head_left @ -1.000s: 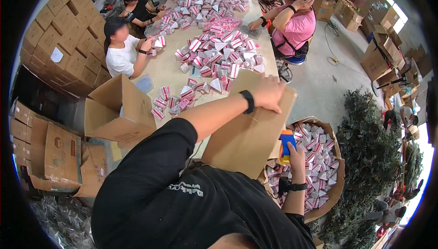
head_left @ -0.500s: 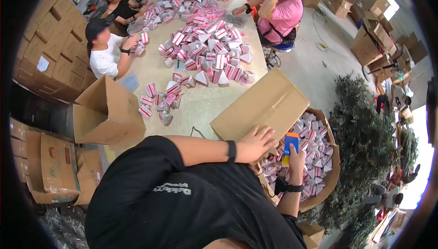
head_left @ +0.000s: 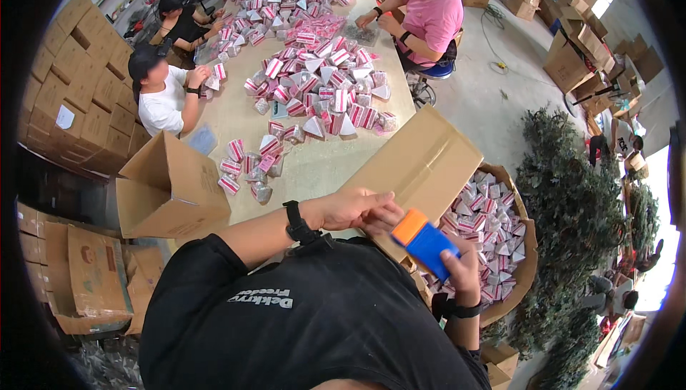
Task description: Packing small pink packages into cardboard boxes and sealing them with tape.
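My right hand (head_left: 466, 267) grips a blue-and-orange tape dispenser (head_left: 423, 241), its orange end toward my left hand. My left hand (head_left: 361, 210) is beside that orange end, over the near side of a closed cardboard box (head_left: 429, 154). Its fingers are bent and drawn together; whether they pinch something thin cannot be made out. A strip of tape runs along the top of the box. Under and right of the box, a big open carton (head_left: 527, 261) is full of small pyramid-shaped packets (head_left: 493, 211) with pink-and-white stripes.
An open empty-looking box (head_left: 171, 190) stands at the table's left corner. Heaps of similar packets (head_left: 321, 82) cover the table (head_left: 314, 168). Co-workers sit along both sides. Stacked cartons (head_left: 93, 97) line the left; dark green foliage (head_left: 557, 204) stands at right.
My left hand has lifted from flat on the box and moved left, its fingers drawing in. My right hand has tilted the dispenser toward it. The pink-shirted co-worker's hand has come down from the head.
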Available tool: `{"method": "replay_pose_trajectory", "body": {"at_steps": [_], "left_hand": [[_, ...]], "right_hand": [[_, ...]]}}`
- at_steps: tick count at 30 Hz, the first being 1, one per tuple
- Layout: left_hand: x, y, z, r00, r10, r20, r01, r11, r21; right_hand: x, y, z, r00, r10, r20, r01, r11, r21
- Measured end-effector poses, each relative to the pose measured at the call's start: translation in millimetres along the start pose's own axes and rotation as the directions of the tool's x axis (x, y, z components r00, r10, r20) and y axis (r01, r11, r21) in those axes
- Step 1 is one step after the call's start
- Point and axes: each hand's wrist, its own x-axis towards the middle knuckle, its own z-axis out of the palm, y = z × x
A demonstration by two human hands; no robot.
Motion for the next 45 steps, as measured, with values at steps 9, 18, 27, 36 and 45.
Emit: {"method": "replay_pose_trajectory", "body": {"at_steps": [9,18,27,36,45], "left_hand": [[-7,-32,-15,0.997,-0.083,0.009,0.083,0.997,-0.007],[-53,18,-39,0.930,0.211,-0.299,-0.033,0.862,0.507],[-65,16,-101,0.759,0.400,-0.514,0.119,0.690,0.714],[-18,-53,-133,0.638,0.575,-0.512,0.043,0.637,0.770],[-2,-37,-157,0.610,0.493,-0.620,-0.052,0.806,0.590]], "right_hand": [[-23,-10,40,0.991,0.055,0.123,-0.036,0.987,-0.156],[-56,-27,6,0.900,0.422,0.109,-0.391,0.892,-0.226],[-72,15,-17,0.939,0.340,-0.049,-0.323,0.829,-0.456],[-49,32,-15,0.872,0.489,-0.024,-0.422,0.727,-0.542],[5,28,-4,0.903,0.421,-0.086,-0.387,0.710,-0.589]]}}
